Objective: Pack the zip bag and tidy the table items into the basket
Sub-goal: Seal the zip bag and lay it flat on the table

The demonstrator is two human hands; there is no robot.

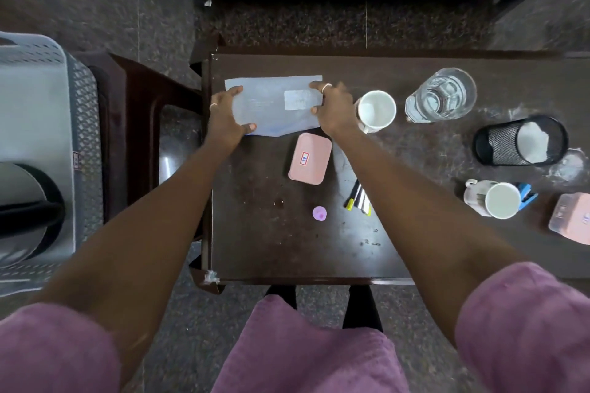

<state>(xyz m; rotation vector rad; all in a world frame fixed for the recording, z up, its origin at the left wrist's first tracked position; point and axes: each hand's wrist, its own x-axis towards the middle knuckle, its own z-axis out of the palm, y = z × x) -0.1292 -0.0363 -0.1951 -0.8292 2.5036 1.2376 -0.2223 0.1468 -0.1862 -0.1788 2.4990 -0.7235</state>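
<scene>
Head view: the left hand (227, 120) and right hand (332, 108) each pinch an end of the zip bag (271, 105), a thin, translucent, floppy pouch with a white label, at the far left corner of the dark counter (287, 249). Each grip is closed on the bag. Just beside it lie a smooth pink rounded tin (310, 159), striped pens (359, 198) and a small lilac cap (319, 213). The perforated grey basket (83, 124) stands well apart to the left. As I judge it, the slack film could sag shut during filling, and the right forearm could knock the white cup (376, 111) or the glass (442, 96) nearby.
</scene>
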